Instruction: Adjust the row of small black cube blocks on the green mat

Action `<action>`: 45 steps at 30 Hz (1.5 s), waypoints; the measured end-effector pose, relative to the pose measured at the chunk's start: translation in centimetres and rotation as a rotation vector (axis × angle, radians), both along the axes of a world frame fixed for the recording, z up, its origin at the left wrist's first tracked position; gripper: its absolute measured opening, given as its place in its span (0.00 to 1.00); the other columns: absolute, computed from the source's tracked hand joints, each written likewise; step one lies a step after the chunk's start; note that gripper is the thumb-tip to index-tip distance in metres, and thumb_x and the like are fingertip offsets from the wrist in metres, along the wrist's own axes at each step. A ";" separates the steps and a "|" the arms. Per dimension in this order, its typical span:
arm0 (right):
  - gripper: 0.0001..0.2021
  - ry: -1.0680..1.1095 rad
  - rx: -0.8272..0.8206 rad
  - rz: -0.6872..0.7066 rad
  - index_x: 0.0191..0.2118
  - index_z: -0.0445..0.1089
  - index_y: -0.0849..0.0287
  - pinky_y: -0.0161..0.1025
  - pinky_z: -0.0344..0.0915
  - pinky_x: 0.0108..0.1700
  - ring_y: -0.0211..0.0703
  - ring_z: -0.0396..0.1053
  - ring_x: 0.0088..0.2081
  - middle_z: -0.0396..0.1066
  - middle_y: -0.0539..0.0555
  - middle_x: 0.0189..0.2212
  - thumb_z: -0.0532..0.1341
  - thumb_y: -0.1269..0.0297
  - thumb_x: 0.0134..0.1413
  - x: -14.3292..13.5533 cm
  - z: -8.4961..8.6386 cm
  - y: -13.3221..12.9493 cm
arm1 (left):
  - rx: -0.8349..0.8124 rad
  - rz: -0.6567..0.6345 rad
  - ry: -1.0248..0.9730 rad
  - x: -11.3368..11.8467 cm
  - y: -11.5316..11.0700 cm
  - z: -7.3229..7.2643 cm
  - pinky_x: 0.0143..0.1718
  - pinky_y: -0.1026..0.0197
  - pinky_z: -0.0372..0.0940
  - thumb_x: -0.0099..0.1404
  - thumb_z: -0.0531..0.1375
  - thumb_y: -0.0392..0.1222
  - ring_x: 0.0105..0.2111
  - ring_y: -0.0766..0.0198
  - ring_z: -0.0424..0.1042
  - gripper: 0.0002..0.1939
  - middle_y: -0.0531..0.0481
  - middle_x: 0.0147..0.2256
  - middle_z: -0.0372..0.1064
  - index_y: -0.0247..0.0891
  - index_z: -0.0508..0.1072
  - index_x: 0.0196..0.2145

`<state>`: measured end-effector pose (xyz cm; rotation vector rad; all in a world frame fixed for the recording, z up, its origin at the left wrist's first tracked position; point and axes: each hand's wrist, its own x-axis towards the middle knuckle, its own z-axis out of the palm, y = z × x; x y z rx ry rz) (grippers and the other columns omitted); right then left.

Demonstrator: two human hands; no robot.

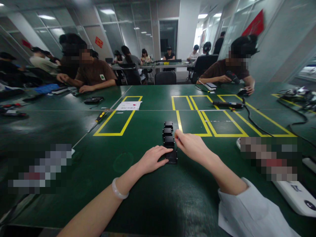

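Observation:
Several small black blocks stand in a column on the green table (148, 197), the farthest block (168, 124) near the middle of the view. My left hand (153, 159) rests its fingertips and thumb on the nearest block (172, 157), from its left side. Just right of the column is my right hand (189, 143), its fingers pinched together beside the third block (169, 141). What those fingers hold, if anything, is too small to make out.
Yellow tape outlines (112, 134) mark the table. A yellow-black screwdriver (100, 117) and a white paper (129, 105) lie left of centre. White power strips flank both arms. A black tool (228, 105) with a cable lies right. Two people sit opposite.

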<state>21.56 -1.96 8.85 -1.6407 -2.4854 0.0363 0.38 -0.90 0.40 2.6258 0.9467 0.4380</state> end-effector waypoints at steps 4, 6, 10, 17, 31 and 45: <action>0.12 -0.030 0.012 -0.005 0.41 0.61 0.56 0.35 0.44 0.25 0.40 0.70 0.29 0.74 0.52 0.30 0.45 0.58 0.65 0.1 -0.1 0.1 | 0.003 0.003 0.003 -0.1 -0.1 0.0 0.50 0.55 0.62 0.68 0.56 0.43 0.49 0.58 0.66 0.22 0.48 0.52 0.65 0.46 0.60 0.59; 0.11 -0.044 0.009 -0.013 0.41 0.61 0.56 0.35 0.43 0.25 0.40 0.70 0.28 0.74 0.52 0.29 0.45 0.59 0.65 0.1 -0.3 0.3 | 0.003 0.002 0.002 0.0 -0.1 0.0 0.50 0.55 0.62 0.68 0.56 0.43 0.49 0.58 0.66 0.22 0.48 0.52 0.65 0.46 0.60 0.59; 0.10 -0.020 0.011 -0.010 0.43 0.60 0.56 0.35 0.43 0.24 0.39 0.69 0.27 0.73 0.52 0.29 0.45 0.61 0.65 0.1 -0.3 0.3 | 0.003 0.004 -0.002 0.0 -0.1 0.1 0.50 0.55 0.62 0.68 0.56 0.43 0.49 0.58 0.66 0.22 0.48 0.52 0.66 0.46 0.60 0.59; 0.11 0.003 0.016 0.011 0.42 0.61 0.56 0.35 0.45 0.25 0.39 0.69 0.28 0.74 0.51 0.30 0.45 0.59 0.65 0.1 -0.1 0.0 | 0.000 -0.002 -0.002 0.1 -0.1 0.2 0.51 0.55 0.62 0.68 0.56 0.42 0.49 0.58 0.66 0.22 0.48 0.52 0.66 0.46 0.61 0.58; 0.09 0.039 0.007 0.014 0.43 0.59 0.57 0.34 0.44 0.25 0.39 0.69 0.28 0.73 0.51 0.30 0.46 0.61 0.64 0.1 -0.1 0.1 | 0.002 0.000 -0.006 0.0 0.0 0.0 0.50 0.54 0.62 0.68 0.56 0.43 0.48 0.58 0.66 0.22 0.48 0.51 0.66 0.46 0.61 0.58; 0.09 0.018 0.021 0.014 0.44 0.59 0.57 0.34 0.44 0.25 0.39 0.69 0.26 0.73 0.51 0.28 0.46 0.62 0.65 0.2 -0.3 0.1 | -0.001 -0.004 -0.006 0.0 0.0 0.1 0.51 0.55 0.61 0.68 0.56 0.43 0.49 0.58 0.65 0.22 0.48 0.52 0.66 0.46 0.60 0.59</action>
